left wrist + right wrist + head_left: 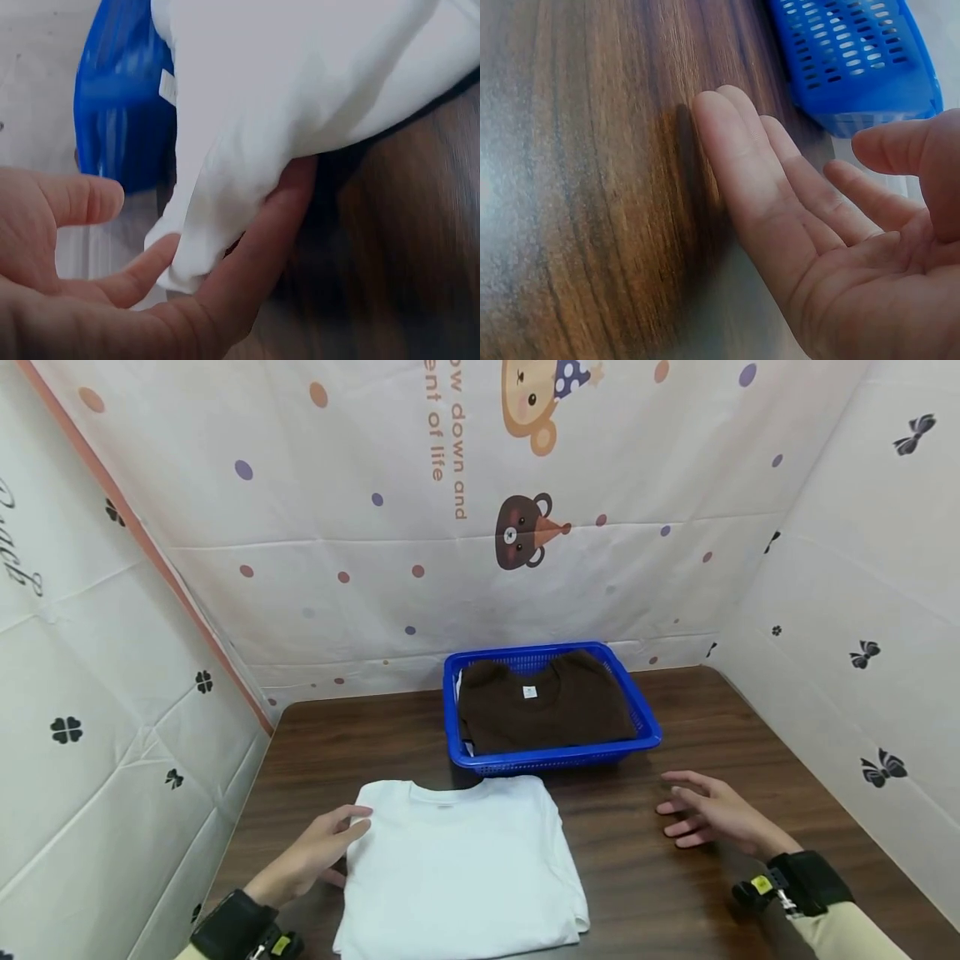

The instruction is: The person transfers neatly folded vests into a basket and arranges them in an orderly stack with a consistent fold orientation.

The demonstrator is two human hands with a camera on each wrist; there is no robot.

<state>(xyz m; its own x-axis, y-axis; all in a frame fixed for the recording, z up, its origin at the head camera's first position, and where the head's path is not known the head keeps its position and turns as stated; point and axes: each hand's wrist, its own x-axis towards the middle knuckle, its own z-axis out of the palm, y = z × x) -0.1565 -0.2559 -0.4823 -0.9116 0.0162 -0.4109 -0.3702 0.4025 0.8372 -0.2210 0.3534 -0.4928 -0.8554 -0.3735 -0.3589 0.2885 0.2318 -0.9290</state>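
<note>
A folded white T-shirt (459, 872) lies on the table, neckline toward the basket. At its left side my left hand (318, 852) touches the edge. In the left wrist view, the lower finger (251, 262) reaches beneath the lifted fabric, another fingertip meets its corner, and the thumb stands apart. My right hand (708, 817) is over the table right of the shirt, palm turned inward, its fingers spread and holding nothing. Behind the shirt, a blue plastic basket (558, 760) contains a folded brown T-shirt (551, 714) with a small white neck label.
The brown wood-grain table (622, 860) is bordered by printed cloth at the back (360, 618) and on both sides. The basket stands near the table's back edge. Some white fabric shows under the brown shirt at the basket's left.
</note>
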